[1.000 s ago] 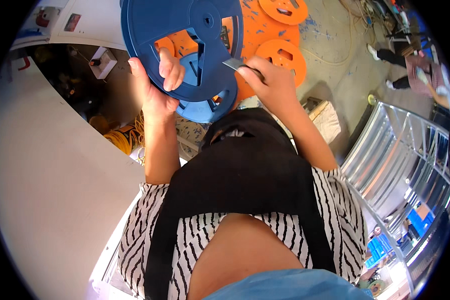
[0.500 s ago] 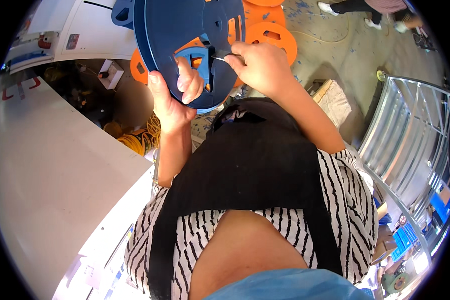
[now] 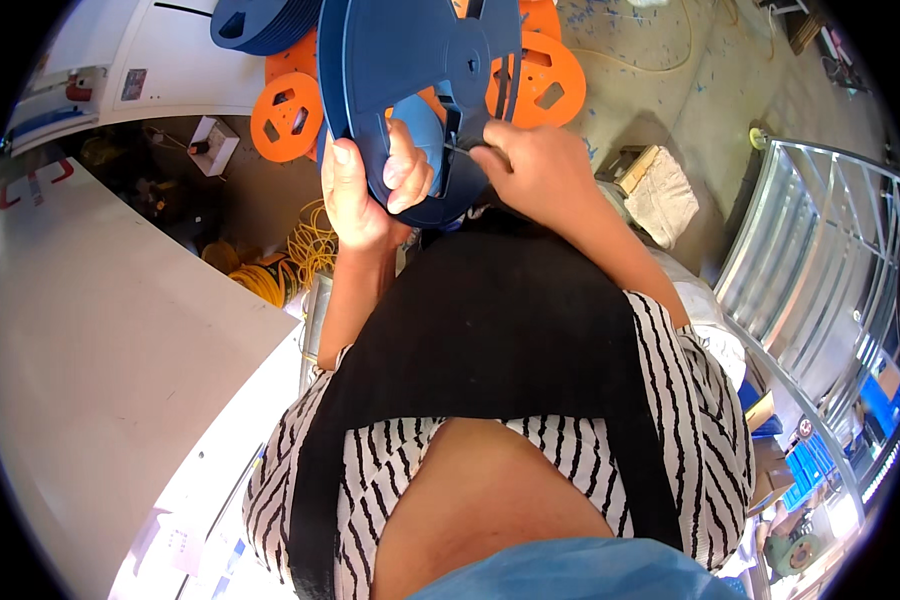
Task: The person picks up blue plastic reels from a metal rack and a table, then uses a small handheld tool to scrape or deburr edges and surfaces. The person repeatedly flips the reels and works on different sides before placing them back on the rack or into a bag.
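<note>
A large dark blue plastic reel [image 3: 410, 60] with cut-out windows is held up in front of me, its top running out of the picture. My left hand [image 3: 370, 190] grips its lower left rim, thumb on the outer side and fingers coming through a window. My right hand [image 3: 540, 165] is closed on a thin metal blade [image 3: 458, 150], whose tip meets the edge of a window near the reel's lower right. The blade's handle is hidden inside the fist.
Orange reels [image 3: 288, 117] lie on the floor beyond, beside a stack of dark blue reels [image 3: 260, 25]. A pale table [image 3: 120, 330] stands at left, near a yellow hose coil [image 3: 270, 280]. At right are a cloth-covered block [image 3: 660, 200] and a metal rack [image 3: 820, 250].
The reel and both hands have shifted right and slightly down. The blade tip stays at the window's edge. A person's legs at the far right have mostly left the view.
</note>
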The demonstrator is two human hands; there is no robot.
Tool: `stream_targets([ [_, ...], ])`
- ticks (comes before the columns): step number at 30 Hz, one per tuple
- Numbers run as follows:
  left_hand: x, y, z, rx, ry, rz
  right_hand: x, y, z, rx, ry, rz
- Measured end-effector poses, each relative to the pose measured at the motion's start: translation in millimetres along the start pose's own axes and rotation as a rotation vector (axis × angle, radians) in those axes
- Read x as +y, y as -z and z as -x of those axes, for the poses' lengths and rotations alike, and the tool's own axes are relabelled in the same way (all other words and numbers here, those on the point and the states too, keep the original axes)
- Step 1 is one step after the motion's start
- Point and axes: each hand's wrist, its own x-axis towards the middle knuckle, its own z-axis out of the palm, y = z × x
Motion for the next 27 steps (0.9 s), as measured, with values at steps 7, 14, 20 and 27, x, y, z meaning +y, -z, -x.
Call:
stream_targets([
  [7,6.8,7.4,-1.4,-0.015,-0.056,0.048,-5.0,1.8,10.1,-0.05,-0.062,-0.153],
  [14,12.4,-1.8,-2.6,-0.049,-0.023,-0.047,0.7,6.1,-15.8,0.096,0.014,0.009],
  [20,9.1,3.7,-1.7,-0.05,-0.068,0.033,-5.3,-2.6,4.1,0.047,0.103,-0.114],
  [27,49.1,34.8,2.8,-0.11,-0.13,0.53,48.1,39.6,10.3,0.643,-0.28,-1.133],
])
